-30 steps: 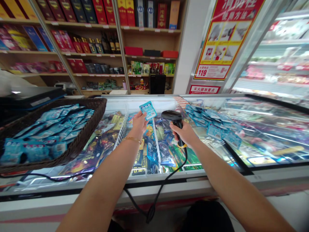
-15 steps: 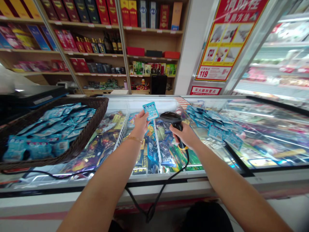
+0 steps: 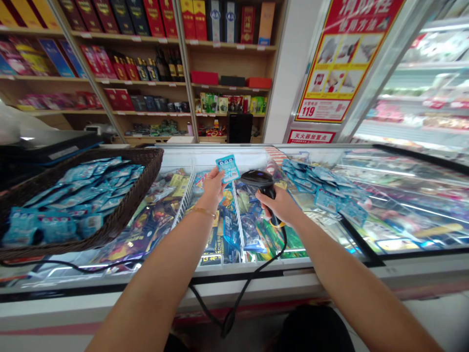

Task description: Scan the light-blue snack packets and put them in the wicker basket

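A small blue packet (image 3: pixel 229 169) is pinched by its left edge in my left hand (image 3: pixel 213 185), its printed side turned up. My right hand (image 3: pixel 279 201) is wrapped around the handle of a black barcode scanner (image 3: pixel 258 178). The scanner's head points left at the packet, a short gap apart. Its black cable (image 3: pixel 252 278) hangs down over the front of the freezer. To the left, a brown wicker basket (image 3: pixel 144 188) holds many similar blue packets (image 3: pixel 88 188). Another pile of blue packets (image 3: pixel 318 181) lies to the right on the freezer's glass.
A chest freezer (image 3: pixel 172 156) with bagged frozen goods and white wire dividers (image 3: pixel 185 195) stretches under both hands. Shelves (image 3: pixel 230 46) with boxes and bottles stand behind it. A red and yellow fire-hydrant poster (image 3: pixel 340 58) hangs at the back right, near a lit display cooler (image 3: pixel 425 93).
A small blue light now shows on top of the scanner. Both hands hold almost the same position, and the view has shifted only slightly.
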Action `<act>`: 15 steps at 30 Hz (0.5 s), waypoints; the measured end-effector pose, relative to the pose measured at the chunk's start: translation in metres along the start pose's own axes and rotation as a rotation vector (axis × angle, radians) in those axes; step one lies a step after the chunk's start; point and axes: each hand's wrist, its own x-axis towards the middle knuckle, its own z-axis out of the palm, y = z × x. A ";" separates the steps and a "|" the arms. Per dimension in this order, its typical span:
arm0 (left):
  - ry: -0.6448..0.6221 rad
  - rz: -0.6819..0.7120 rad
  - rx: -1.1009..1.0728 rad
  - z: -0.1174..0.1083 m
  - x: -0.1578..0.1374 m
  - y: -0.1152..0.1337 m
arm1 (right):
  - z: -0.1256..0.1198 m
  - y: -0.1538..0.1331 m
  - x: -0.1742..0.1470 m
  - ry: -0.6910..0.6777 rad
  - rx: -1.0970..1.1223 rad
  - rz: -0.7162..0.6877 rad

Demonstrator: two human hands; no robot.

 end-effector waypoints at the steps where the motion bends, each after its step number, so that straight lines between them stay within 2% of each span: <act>1: 0.002 0.002 0.001 0.000 0.000 0.000 | 0.000 0.000 0.000 0.000 0.009 0.006; 6: 0.019 0.014 -0.001 0.002 -0.003 0.001 | 0.000 -0.001 0.001 0.002 0.065 0.032; 10: 0.071 -0.030 0.005 0.007 -0.004 -0.004 | -0.011 -0.006 0.003 0.049 0.012 0.064; 13: 0.065 -0.093 0.006 0.024 -0.006 -0.009 | -0.025 -0.011 0.005 0.090 0.036 0.068; 15: 0.080 -0.152 0.027 0.047 -0.007 -0.012 | -0.040 -0.015 0.004 0.126 0.088 0.053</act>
